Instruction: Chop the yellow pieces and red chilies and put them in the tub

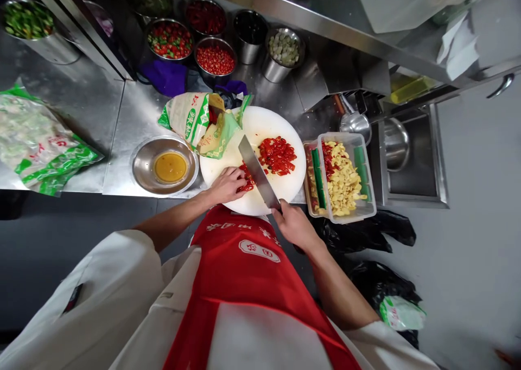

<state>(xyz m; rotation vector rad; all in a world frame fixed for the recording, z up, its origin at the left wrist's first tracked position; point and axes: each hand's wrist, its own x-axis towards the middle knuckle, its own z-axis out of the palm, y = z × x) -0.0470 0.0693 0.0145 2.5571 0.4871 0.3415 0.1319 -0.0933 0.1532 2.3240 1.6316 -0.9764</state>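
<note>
My right hand is closed round the handle of a cleaver, whose blade slants over the round white cutting board. Just left of the blade, my left hand has its fingers curled down on red peppers. Those peppers are partly hidden by the fingers and the blade. To the right of the cleaver lies a heap of chopped red peppers. An opened green and white plastic bag rests over the board's upper left edge, with red and pale green pieces inside.
A steel bowl of yellowish liquid stands left of the board. On the right is a clear plastic container of yellow and red pieces, before a sink. Several steel pots line the back under a shelf. A full bag lies far left.
</note>
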